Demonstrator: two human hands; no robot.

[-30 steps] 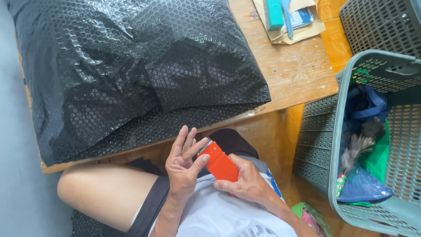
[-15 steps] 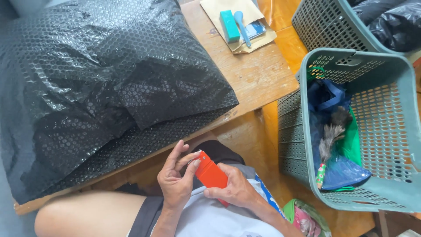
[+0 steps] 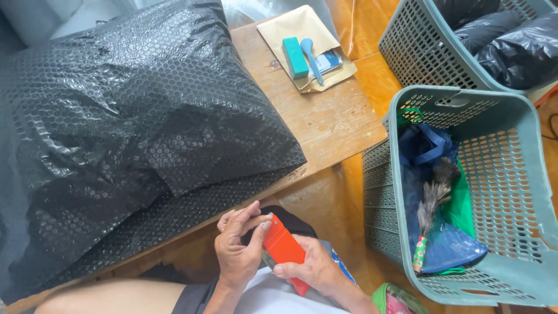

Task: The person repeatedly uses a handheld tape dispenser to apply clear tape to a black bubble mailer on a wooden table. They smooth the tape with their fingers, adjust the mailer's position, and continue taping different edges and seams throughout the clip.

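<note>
A flat orange-red rectangular object [image 3: 283, 246] is held over my lap at the bottom centre of the head view. My right hand [image 3: 314, 268] grips its lower part from the right side. My left hand [image 3: 238, 247] is curled against its upper left edge, thumb and fingertips touching the top corner. What sits under the red object is hidden by my fingers. A large stack of black bubble wrap [image 3: 128, 134] lies on the low wooden table [image 3: 328, 119] just beyond my hands.
A brown envelope [image 3: 299, 29] carrying a teal block [image 3: 295, 56] and a blue tool [image 3: 311, 58] rests on the table's far end. A grey-green basket [image 3: 523, 192] with a feather duster [image 3: 433, 206] and blue and green bags stands right; a second basket [image 3: 430, 46] holds black bags.
The view has shifted, so table and baskets sit lower and further left. My left-hand fingers have folded from spread out to pinching the red object's top corner.
</note>
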